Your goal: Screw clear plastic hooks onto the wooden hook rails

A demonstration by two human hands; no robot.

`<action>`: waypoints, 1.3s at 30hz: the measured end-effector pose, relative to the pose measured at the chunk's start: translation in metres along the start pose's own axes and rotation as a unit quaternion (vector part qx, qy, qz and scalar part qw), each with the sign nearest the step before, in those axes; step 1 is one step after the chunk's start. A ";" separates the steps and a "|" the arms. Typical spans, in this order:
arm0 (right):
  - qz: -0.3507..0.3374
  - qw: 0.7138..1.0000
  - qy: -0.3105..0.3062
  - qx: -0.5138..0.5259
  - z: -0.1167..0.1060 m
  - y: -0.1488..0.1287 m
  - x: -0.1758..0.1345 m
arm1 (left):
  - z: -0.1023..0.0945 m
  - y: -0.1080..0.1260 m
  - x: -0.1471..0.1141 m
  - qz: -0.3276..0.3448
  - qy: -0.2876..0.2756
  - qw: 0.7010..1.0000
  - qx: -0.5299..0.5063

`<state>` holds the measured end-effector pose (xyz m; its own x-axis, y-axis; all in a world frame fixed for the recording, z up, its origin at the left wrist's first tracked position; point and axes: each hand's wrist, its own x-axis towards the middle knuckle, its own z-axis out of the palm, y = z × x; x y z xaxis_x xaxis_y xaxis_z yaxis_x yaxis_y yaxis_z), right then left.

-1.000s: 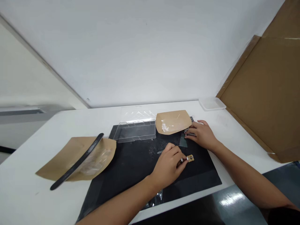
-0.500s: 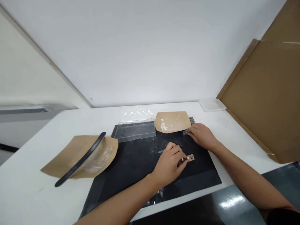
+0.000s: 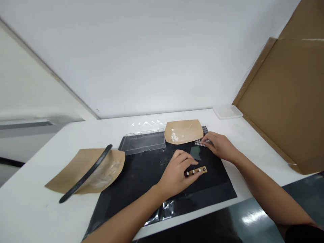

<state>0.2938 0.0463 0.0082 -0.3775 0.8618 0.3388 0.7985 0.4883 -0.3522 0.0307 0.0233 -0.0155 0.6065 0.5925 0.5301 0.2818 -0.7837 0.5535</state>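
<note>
My left hand (image 3: 179,169) rests over the black mat (image 3: 141,179), its index finger raised and apart from the thumb. The thumb lies along the near edge of a small yellow-brown strip (image 3: 204,169) bearing white round dots and dark pieces; its left end is partly hidden by the hand. My right hand (image 3: 219,145) is at the mat's far right, thumb and fingertips pinched at a sheet of white round dots (image 3: 198,143). The fingers cover part of that sheet.
A brown paper tray (image 3: 184,130) with small white pieces stands behind my hands, beside a clear plastic tray (image 3: 144,141). On the left, a curved black strip (image 3: 86,175) lies across another paper tray (image 3: 73,165). A plastic lid (image 3: 227,112) and cardboard (image 3: 286,101) are at right.
My left index finger has lifted away from the thumb, showing more of the dotted strip. My right hand stays at the far right, where the sheet of white dots now shows more.
</note>
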 end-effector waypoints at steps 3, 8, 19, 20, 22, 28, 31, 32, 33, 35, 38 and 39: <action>-0.022 1.000 0.013 0.016 -0.016 -0.007 -0.005 | -0.008 0.006 0.007 -0.005 -0.045 0.999 0.015; -0.078 0.997 -0.021 0.020 -0.035 -0.021 -0.014 | -0.015 0.014 0.024 -0.011 -0.218 0.971 0.099; -0.087 0.992 -0.087 0.008 -0.032 -0.027 -0.018 | 0.013 0.018 0.019 -0.025 -0.149 0.981 0.124; -0.085 0.992 -0.092 0.006 -0.032 -0.028 -0.019 | 0.016 0.019 0.018 -0.033 -0.144 0.982 0.121; -0.080 0.991 -0.107 0.003 -0.032 -0.030 -0.020 | 0.019 0.021 0.018 -0.048 -0.134 0.983 0.117; -0.067 0.986 -0.155 0.016 -0.035 -0.034 -0.021 | 0.023 0.018 0.016 -0.073 -0.119 0.986 0.087; -0.050 0.984 -0.168 0.021 -0.037 -0.034 -0.021 | 0.024 0.017 0.014 -0.080 -0.106 0.989 0.063; -0.045 0.984 -0.172 0.022 -0.037 -0.034 -0.021 | 0.025 0.017 0.014 -0.083 -0.104 0.990 0.052; -0.044 0.983 -0.176 0.025 -0.037 -0.034 -0.021 | 0.025 0.017 0.014 -0.086 -0.103 0.990 0.044; -0.048 0.981 -0.185 0.039 -0.037 -0.033 -0.021 | 0.026 0.016 0.014 -0.090 -0.101 0.990 0.038; -0.057 0.977 -0.197 0.064 -0.037 -0.032 -0.021 | 0.027 0.016 0.015 -0.097 -0.097 0.990 0.042; -0.058 0.976 -0.200 0.070 -0.037 -0.032 -0.021 | 0.027 0.015 0.015 -0.099 -0.096 0.990 0.043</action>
<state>0.2937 0.0074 0.0442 -0.6363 0.7710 0.0252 0.6788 0.5751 -0.4566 0.0644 0.0149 -0.0168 0.6616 0.6954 0.2806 0.4654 -0.6742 0.5734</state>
